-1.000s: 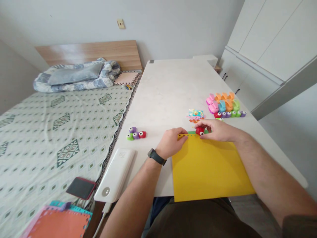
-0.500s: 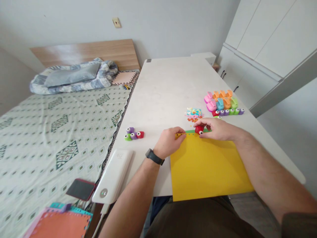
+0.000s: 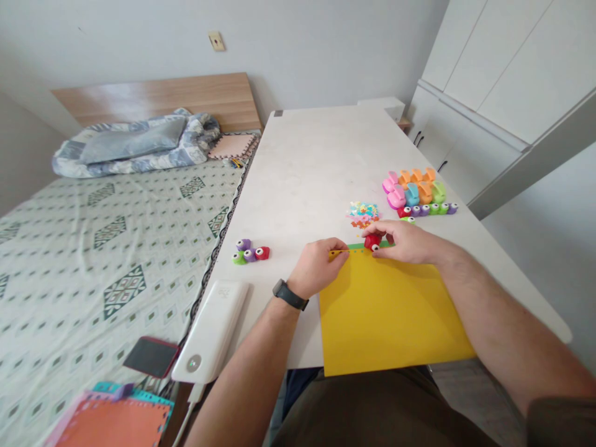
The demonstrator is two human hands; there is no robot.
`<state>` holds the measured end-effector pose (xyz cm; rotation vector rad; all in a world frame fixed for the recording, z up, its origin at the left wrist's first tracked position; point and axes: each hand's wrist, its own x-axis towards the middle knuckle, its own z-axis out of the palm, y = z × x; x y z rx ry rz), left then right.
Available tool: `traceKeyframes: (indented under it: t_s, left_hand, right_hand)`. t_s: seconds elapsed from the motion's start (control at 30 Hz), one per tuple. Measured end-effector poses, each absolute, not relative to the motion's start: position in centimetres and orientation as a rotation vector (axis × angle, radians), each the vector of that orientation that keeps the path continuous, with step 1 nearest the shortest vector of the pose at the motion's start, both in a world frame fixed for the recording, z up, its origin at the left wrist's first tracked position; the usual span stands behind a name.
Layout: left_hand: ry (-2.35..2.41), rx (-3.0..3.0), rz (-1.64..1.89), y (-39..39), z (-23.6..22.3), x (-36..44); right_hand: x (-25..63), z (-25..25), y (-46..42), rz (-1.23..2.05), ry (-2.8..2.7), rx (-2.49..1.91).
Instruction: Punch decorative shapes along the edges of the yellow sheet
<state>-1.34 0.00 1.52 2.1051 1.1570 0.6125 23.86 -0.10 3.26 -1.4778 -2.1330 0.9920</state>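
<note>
White counter has your yellow sheet at its near side. Probably light and easily creased, so your left grip pinching its far edge works. Red punch there looks stiff, maybe slick; your right grip is clamped round it.

The yellow sheet hides how far the green strip at its far edge runs; there, the right hand covers part of the red punch, and the left hand covers a corner; beyond the sheet, the confetti is too small to tell piece by piece; far left of it, the frame cuts off the bed and orange sheet
</note>
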Motion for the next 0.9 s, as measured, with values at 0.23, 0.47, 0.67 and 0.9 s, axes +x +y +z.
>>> traceKeyframes:
  t_s: [0.23,0.47,0.67,0.9]
  left_hand:
    - [1.15,2.1,0.626,-0.02,1.42,-1.4]
    - [1.141,2.102,0.649,-0.08,1.32,-1.39]
    - [1.129,2.097,0.668,-0.13,1.39,-1.32]
    - [1.124,2.1,0.667,-0.15,1.57,-1.3]
  right_hand:
    - [24.04,3.06,0.04,1.014,-2.207,-1.44]
    - [23.93,3.14,-0.15,1.112,-2.228,-1.396]
    - [23.99,2.95,-0.2,1.152,-2.22,-1.356]
    - [23.86,3.28,-0.32,1.148,-2.228,-1.362]
